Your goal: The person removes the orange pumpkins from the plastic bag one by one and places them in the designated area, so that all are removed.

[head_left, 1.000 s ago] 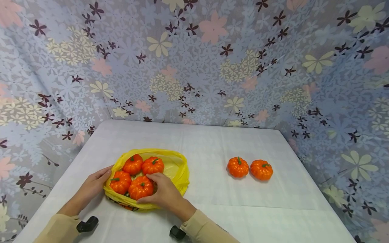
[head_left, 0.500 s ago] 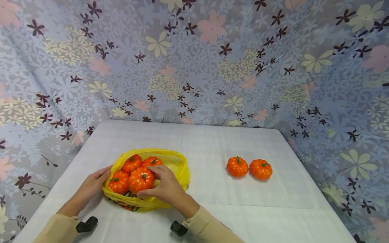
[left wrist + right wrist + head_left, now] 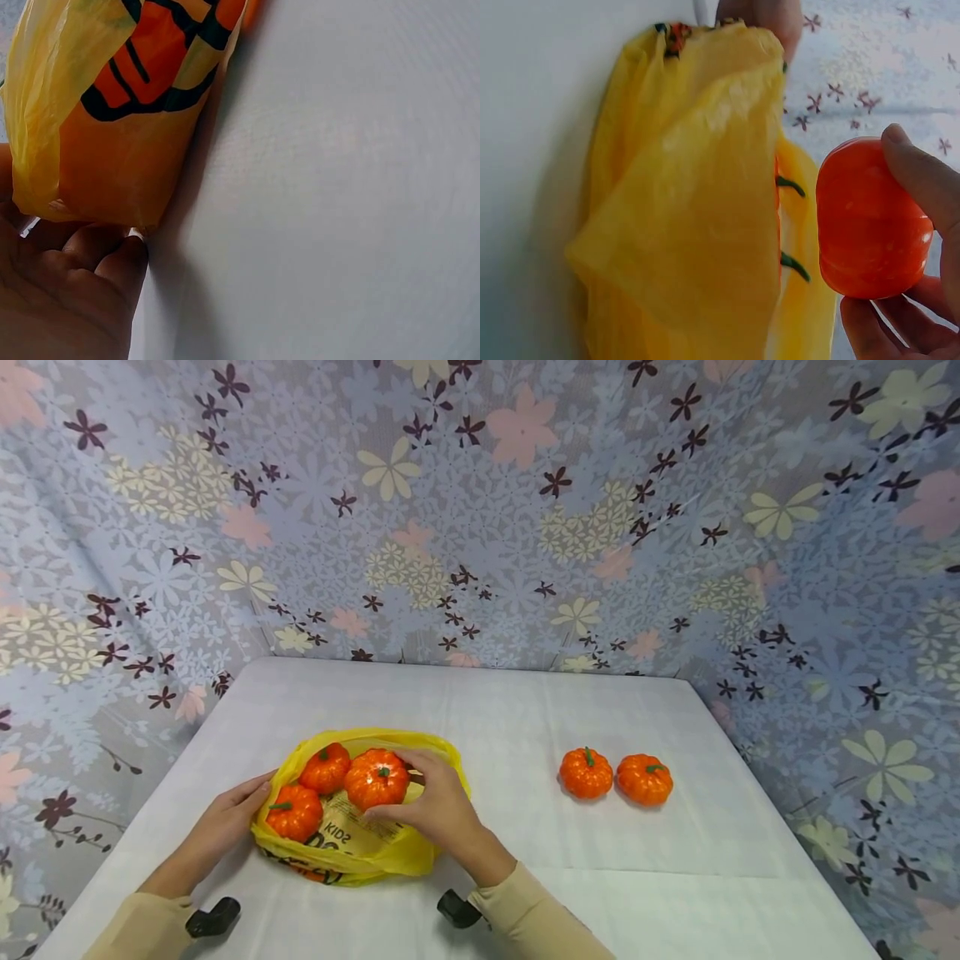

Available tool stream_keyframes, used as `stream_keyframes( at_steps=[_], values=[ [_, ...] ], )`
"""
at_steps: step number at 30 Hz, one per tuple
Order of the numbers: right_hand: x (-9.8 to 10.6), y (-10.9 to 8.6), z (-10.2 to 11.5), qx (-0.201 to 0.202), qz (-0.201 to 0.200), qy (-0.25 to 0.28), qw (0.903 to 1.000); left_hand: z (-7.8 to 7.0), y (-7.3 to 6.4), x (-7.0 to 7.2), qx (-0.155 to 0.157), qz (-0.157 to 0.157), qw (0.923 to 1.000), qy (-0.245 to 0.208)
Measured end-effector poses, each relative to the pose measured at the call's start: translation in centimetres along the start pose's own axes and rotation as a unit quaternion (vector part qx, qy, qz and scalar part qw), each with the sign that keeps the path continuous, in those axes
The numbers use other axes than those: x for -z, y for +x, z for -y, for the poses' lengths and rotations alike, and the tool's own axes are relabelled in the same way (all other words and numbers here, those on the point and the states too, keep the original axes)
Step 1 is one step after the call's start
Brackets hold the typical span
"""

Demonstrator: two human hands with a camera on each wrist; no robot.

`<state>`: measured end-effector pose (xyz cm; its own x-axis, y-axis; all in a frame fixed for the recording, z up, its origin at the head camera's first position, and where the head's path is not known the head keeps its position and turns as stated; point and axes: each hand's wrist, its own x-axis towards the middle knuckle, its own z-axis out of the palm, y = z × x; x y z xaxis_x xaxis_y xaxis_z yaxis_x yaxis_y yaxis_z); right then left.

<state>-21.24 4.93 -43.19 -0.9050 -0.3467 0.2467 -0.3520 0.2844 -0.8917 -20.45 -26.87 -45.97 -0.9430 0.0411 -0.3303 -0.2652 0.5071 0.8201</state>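
A yellow plastic bag (image 3: pixel 360 860) lies with its mouth spread on the left half of the table. Two small orange toy pumpkins, one at the back (image 3: pixel 326 768) and one at the front (image 3: pixel 295 812), sit in its left side. My right hand (image 3: pixel 442 806) grips another orange pumpkin (image 3: pixel 377 778) between thumb and fingers, raised over the bag's mouth. In the right wrist view that pumpkin (image 3: pixel 874 217) is apart from the bag, where two green stems show. My left hand (image 3: pixel 228 827) holds the bag's left edge; the left wrist view shows its fingers (image 3: pixel 94 255) curled against the plastic.
Two more orange pumpkins, a left one (image 3: pixel 587 773) and a right one (image 3: pixel 645 780), stand side by side on the white-covered table (image 3: pixel 525 893), right of the bag. A flowered cloth (image 3: pixel 480 510) hangs behind and at both sides.
My right hand has lifted a pumpkin from the front of the bag and carried it right and back. Printed plastic now shows where it sat. The left hand has stayed at the bag's edge.
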Motion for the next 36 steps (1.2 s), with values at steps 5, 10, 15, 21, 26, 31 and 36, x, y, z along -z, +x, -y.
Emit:
stream_keyframes(
  at_steps=[5, 10, 15, 21, 26, 31, 36],
  values=[
    [1.3, 0.0, -0.5, -0.016, -0.022, 0.003, 0.9996, 0.0, 0.0, 0.0, 0.005, -0.001, 1.0, -0.004],
    [2.7, 0.0, -0.8, -0.033, -0.053, -0.01, 0.998, -0.1, 0.1, 0.1, 0.016, 0.001, 0.9999, -0.003],
    [3.9, 0.1, -1.2, -0.03, -0.086, -0.023, 0.9956, -0.2, 0.2, 0.2, 0.021, 0.004, 0.9998, -0.006],
    [5.1, -0.2, -2.1, -0.034, -0.122, -0.019, 0.9918, 0.0, 0.3, 0.1, 0.021, 0.001, 0.9997, -0.01],
    [6.2, -0.6, -2.7, -0.054, -0.156, -0.023, 0.986, 0.1, 0.4, 0.1, 0.022, 0.0, 0.9997, -0.014],
    [7.1, -1.3, -3.2, -0.071, -0.183, -0.023, 0.9802, 0.3, 0.3, 0.0, 0.016, 0.0, 0.9997, -0.016],
    [8.1, -1.9, -4.2, -0.077, -0.208, -0.019, 0.975, 0.4, 0.3, 0.0, 0.01, 0.0, 0.9998, -0.018]
  ],
)
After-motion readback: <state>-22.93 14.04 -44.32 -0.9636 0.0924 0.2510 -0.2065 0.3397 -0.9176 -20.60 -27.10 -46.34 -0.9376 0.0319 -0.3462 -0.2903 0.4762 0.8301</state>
